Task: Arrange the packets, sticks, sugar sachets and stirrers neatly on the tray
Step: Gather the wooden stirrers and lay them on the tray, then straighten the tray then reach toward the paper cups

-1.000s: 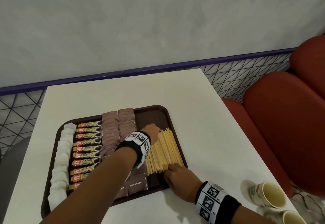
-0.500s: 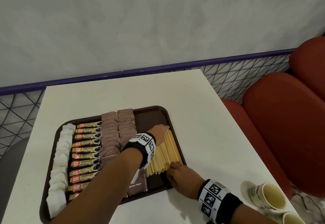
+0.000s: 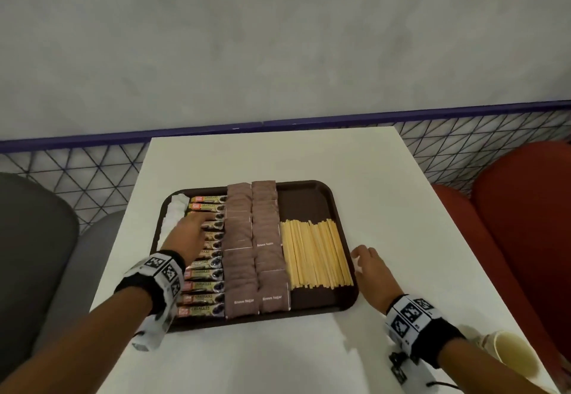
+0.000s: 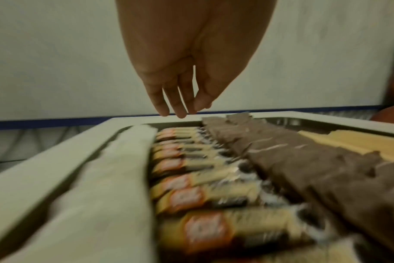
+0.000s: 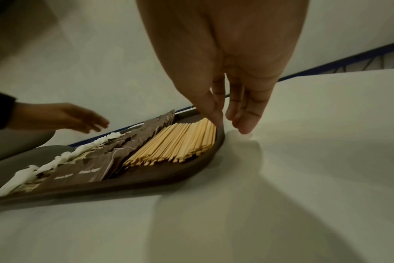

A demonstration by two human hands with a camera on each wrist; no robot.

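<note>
Left hand (image 3: 188, 233): fingers extended and relaxed, gripping nothing, hovering over the far part of the coffee stick row (image 3: 205, 265). A second ago it sat at the far end of the stirrers; it has crossed the tray to the left. From the wrist view its fingertips (image 4: 180, 112) hang just above the sticks; contact cannot be confirmed.

Right hand (image 3: 369, 265): loose, fingers straight, holding nothing, on the counter (image 3: 386, 208) just beside the tray's right rim (image 3: 353, 273). Earlier it was pressed against the near ends of the stirrers; it has since pulled off to the right.

Stirrers (image 3: 315, 254): flat block on the right side of the tray, near ends fairly level, far ends slightly stepped. Both hands off them, so squaring that block looks finished.

Outward: two columns of brown sugar sachets (image 3: 255, 248) in the middle, overlapped like shingles. Coffee sticks left of those, laid crosswise in one column. White packets (image 3: 174, 211) along the far left edge, partly hidden by the left arm.

Judgement: all four groups already sit in their own lanes. The move to the stick row suggests a last touch-up there; task close to done.

Off-task: paper cups (image 3: 513, 353) at the near right counter corner, red seats (image 3: 522, 214) to the right.
</note>
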